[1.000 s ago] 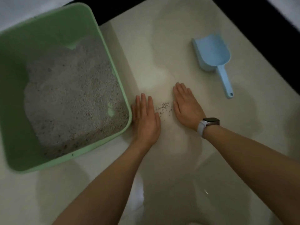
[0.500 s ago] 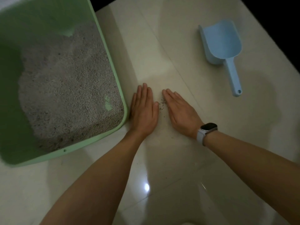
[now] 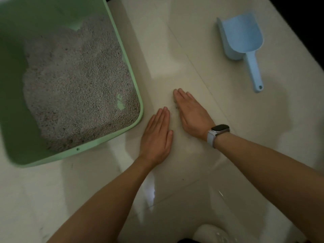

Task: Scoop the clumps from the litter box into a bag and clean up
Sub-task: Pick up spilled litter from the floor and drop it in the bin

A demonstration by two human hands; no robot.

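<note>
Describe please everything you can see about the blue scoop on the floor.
The blue scoop looks like smooth, pale blue plastic. It has a deep, solid bowl with raised sides and a straight, narrow handle ending in a small hanging hole. It lies on the pale tiled floor, open side up and apparently empty, handle pointing toward the person. Nothing touches it; both hands are well away from it.

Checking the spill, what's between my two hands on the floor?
A few spilled litter grains against the right hand, then bare tile to the left hand, in the head view.
</note>
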